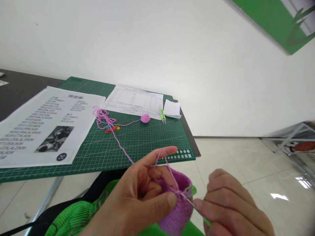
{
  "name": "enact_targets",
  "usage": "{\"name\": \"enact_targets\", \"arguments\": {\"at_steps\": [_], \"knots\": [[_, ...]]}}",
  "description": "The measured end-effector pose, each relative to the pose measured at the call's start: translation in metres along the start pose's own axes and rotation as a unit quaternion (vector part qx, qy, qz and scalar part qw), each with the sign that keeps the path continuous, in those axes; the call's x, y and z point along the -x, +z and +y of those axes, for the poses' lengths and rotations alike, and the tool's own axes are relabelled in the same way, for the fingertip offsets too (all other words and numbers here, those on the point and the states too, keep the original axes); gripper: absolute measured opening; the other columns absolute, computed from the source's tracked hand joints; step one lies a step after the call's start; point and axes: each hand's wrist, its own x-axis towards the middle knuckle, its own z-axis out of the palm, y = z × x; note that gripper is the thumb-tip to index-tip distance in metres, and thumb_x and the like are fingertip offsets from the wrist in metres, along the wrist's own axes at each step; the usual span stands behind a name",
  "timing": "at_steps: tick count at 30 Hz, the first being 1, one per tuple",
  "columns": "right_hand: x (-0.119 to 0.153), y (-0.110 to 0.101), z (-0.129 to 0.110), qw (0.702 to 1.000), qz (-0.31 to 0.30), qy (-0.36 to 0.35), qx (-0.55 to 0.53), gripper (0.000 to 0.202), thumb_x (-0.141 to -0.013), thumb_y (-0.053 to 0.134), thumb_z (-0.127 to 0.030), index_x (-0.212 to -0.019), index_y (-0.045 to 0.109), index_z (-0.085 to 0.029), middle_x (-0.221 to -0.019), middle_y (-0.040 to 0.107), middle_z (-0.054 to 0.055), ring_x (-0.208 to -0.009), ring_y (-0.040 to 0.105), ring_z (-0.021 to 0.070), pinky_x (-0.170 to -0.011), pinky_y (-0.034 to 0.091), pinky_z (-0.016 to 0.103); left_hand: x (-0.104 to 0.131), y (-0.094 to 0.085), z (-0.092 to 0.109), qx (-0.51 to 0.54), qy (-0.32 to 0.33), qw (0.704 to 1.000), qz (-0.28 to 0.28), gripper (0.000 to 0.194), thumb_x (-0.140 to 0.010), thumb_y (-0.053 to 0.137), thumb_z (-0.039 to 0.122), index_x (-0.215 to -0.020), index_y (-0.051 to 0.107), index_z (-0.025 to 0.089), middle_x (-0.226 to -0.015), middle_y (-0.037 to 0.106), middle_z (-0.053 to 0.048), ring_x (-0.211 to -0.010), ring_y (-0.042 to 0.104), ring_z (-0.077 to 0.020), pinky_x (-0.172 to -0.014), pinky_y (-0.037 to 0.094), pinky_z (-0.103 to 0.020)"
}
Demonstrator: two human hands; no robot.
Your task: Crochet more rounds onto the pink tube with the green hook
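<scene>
My left hand [145, 193] pinches the upper edge of a purple crochet piece [176, 214], shaped like a small cup. Its index finger is raised with pink yarn [157, 160] looped over it and running down to the work. My right hand [233, 206] grips a crochet hook [194, 206] with a green handle and a metal shaft. The hook's tip is at the edge of the piece, beside my left thumb, with yarn around it. A green stitch marker [190, 190] hangs on that edge, near the hook.
On the green cutting mat [147, 141] lie loose pink yarn [104, 118], a small yarn ball [145, 118], coloured stitch markers [112, 128] and green thread snips [162, 116]. Around them are a pattern sheet [54, 114], a printed form [135, 100] and white paper slips [172, 108]. A white wall stands behind.
</scene>
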Motion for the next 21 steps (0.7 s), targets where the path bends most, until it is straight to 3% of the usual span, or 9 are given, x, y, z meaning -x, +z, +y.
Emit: {"name": "enact_targets", "arguments": {"at_steps": [5, 8, 11, 14, 21], "knots": [[-0.012, -0.010, -0.004, 0.998, -0.033, 0.041, -0.039, 0.034, -0.102, 0.044, -0.012, -0.073, 0.061, -0.013, -0.056, 0.055, 0.000, -0.056, 0.051, 0.0118, -0.051, 0.043, 0.031, 0.000, 0.003, -0.001, 0.001, -0.002, 1.000, 0.004, 0.069, -0.075, 0.088, 0.029, -0.138, 0.060, 0.034, -0.081, 0.064, 0.002, -0.060, 0.045, -0.0072, -0.055, 0.032, -0.020], [-0.016, -0.012, 0.002, 0.996, -0.053, 0.023, -0.066, 0.031, -0.099, 0.047, -0.009, -0.072, 0.061, -0.013, -0.055, 0.056, 0.001, -0.054, 0.049, 0.0117, -0.049, 0.042, 0.031, 0.000, 0.004, -0.001, -0.003, 0.002, 1.000, 0.003, 0.067, -0.077, 0.086, 0.027, -0.138, 0.060, 0.031, -0.081, 0.065, 0.001, -0.058, 0.040, -0.0061, -0.055, 0.032, -0.020], [-0.019, -0.014, 0.006, 0.994, -0.037, 0.021, -0.097, 0.037, -0.102, 0.043, -0.012, -0.069, 0.060, -0.013, -0.052, 0.053, 0.001, -0.052, 0.047, 0.0112, -0.049, 0.041, 0.032, 0.000, 0.006, -0.001, -0.015, -0.003, 1.000, 0.020, 0.065, -0.077, 0.085, 0.024, -0.138, 0.061, 0.027, -0.081, 0.064, 0.001, -0.058, 0.036, -0.0064, -0.055, 0.030, -0.021], [-0.022, -0.016, 0.006, 0.988, -0.058, 0.041, -0.135, 0.041, -0.105, 0.041, -0.018, -0.069, 0.060, -0.014, -0.051, 0.052, -0.001, -0.051, 0.048, 0.0100, -0.049, 0.042, 0.031, -0.001, 0.008, -0.001, -0.013, -0.007, 1.000, 0.014, 0.066, -0.077, 0.085, 0.024, -0.138, 0.060, 0.027, -0.077, 0.061, 0.002, -0.057, 0.032, -0.0069, -0.054, 0.026, -0.022], [-0.012, -0.001, 0.001, 0.991, 0.066, 0.070, -0.097, 0.043, -0.107, 0.043, -0.028, -0.067, 0.055, -0.016, -0.052, 0.048, -0.004, -0.048, 0.044, 0.0074, -0.048, 0.041, 0.027, 0.000, 0.013, 0.000, -0.019, -0.021, 0.999, -0.024, 0.058, -0.080, 0.080, 0.021, -0.134, 0.063, 0.030, -0.083, 0.065, 0.001, -0.053, 0.027, -0.0049, -0.052, 0.022, -0.024]]}}
